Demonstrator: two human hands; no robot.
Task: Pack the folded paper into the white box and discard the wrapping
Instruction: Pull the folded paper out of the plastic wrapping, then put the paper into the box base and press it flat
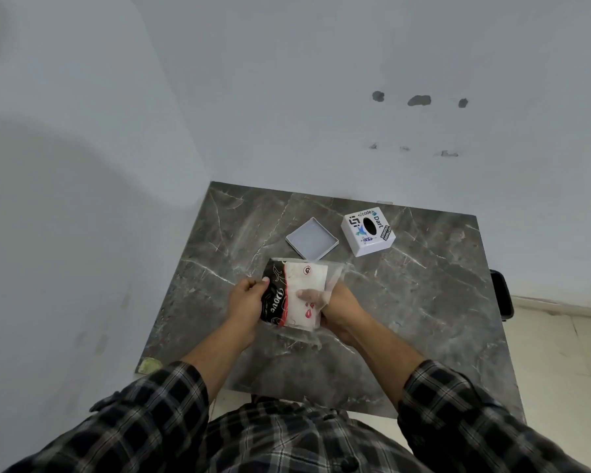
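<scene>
A plastic wrapping, black and clear with "Dove" print, holds a stack of white folded paper above the table's middle. My left hand grips the wrapping's black left end. My right hand is at its open right side, with fingers reaching inside the clear plastic against the paper. The white box, covered in stickers with a dark oval slot on top, stands at the table's far right. Its flat white base panel lies separately to the left of it.
The grey marble table sits in a corner of pale walls on the left and behind. A black object stands off the table's right edge. A small green scrap lies at the near left corner.
</scene>
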